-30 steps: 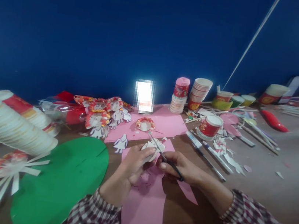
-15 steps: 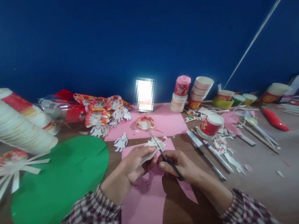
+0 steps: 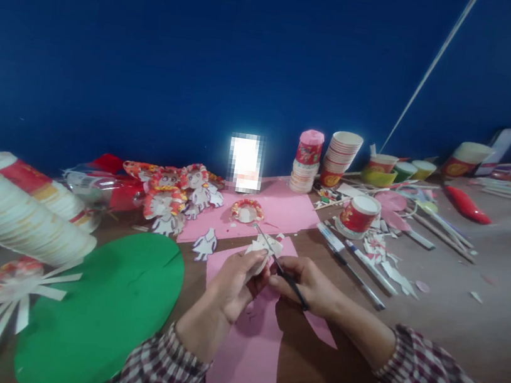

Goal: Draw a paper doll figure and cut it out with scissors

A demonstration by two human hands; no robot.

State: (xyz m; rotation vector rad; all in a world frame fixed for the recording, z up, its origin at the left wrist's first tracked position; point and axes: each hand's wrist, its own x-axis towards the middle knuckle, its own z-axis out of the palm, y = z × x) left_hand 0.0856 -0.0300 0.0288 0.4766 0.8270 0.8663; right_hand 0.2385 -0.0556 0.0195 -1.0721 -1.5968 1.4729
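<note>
My left hand (image 3: 234,282) is closed on a small white paper piece (image 3: 257,246) with a jagged outline, pinched between thumb and fingers. In my right hand (image 3: 307,282) is a pair of scissors (image 3: 289,277) with dark handles, its blades lying against the paper piece and pointing up to the left. I cannot tell how far apart the blades are. Under both hands lies a cut pink sheet (image 3: 251,356) with faint dark marks. A paper doll body cutout (image 3: 205,244) rests to the left of the hands, and a braided ring with a white centre (image 3: 247,212) lies beyond them.
A green paper oval (image 3: 100,315) and stacked paper cups (image 3: 20,209) occupy the left. Finished-looking paper dolls (image 3: 167,195) are heaped behind. To the right are markers (image 3: 352,265), a red paper cup (image 3: 359,215), white scraps (image 3: 387,267) and upright cup stacks (image 3: 342,159). A bright blurred screen (image 3: 246,162) stands behind.
The paper piece and my left hand have turned slightly, and the scissors have shifted a little against the paper. The whole view has moved slightly; the things on the table look unchanged.
</note>
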